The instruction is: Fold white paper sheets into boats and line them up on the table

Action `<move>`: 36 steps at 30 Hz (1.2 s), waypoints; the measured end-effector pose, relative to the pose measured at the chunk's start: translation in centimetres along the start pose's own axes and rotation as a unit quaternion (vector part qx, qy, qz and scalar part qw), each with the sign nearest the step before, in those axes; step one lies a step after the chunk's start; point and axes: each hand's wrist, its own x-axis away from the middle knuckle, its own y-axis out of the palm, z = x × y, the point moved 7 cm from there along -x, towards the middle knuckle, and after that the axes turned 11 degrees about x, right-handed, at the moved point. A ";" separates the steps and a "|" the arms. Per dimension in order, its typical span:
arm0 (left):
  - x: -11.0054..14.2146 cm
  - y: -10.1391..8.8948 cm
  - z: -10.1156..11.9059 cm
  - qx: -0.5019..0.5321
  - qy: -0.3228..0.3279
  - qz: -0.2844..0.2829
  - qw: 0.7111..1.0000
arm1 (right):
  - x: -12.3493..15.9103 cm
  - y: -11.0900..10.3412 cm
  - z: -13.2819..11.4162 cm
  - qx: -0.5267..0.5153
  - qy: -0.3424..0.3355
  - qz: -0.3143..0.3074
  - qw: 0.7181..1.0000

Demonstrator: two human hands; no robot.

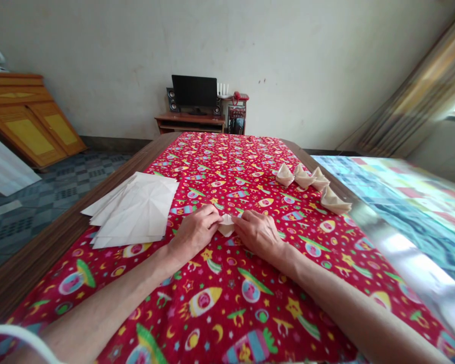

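A small folded piece of white paper [226,227] lies low over the red cloth at the middle of the table. My left hand [197,227] pinches its left side, fingers closed. From the other side my right hand [258,231] grips the paper's right edge, fingers bent together. Parts of the paper are hidden behind the fingertips. To the left rests a fanned stack of creased white paper sheets [136,212]. Several folded paper shapes with pointed tips, among them one folded paper shape [335,201] nearest me, stand in a group at the right.
A red patterned tablecloth [246,283] covers the wooden table [56,232]. Beyond its far end are a monitor [194,91] and a red telephone [239,97]. A bed [420,202] stands at the right, a wooden cabinet [30,121] at the left. A white curved band [18,331] crosses the lower left corner.
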 end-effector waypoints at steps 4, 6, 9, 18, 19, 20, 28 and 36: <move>0.5 0.1 0.7 -0.060 0.047 -0.042 0.996 | 0.2 0.0 -0.3 0.042 -0.065 0.000 0.997; 0.7 0.4 0.9 -0.070 0.070 -0.061 0.993 | 0.3 -0.2 -0.4 0.053 -0.084 0.003 0.995; 0.9 0.6 0.9 -0.053 0.079 -0.063 0.993 | 0.3 -0.5 -0.7 0.052 -0.102 0.011 0.993; 0.7 0.5 -0.9 0.042 -0.019 -0.003 0.999 | 0.2 1.0 1.2 -0.224 -0.005 0.024 0.974; 0.6 0.5 -1.1 0.046 -0.027 -0.005 0.999 | 0.2 1.3 1.4 -0.239 0.012 0.018 0.971; 0.6 0.4 -1.2 0.047 -0.036 -0.006 0.998 | 0.2 1.5 1.6 -0.245 0.024 0.012 0.969; 0.6 0.7 -1.8 0.030 -0.091 -0.017 0.995 | -0.2 1.7 1.0 -0.110 0.030 -0.017 0.993; 0.3 0.3 -1.6 0.012 -0.111 -0.029 0.993 | -1.1 1.8 0.3 -0.040 -0.004 -0.054 0.998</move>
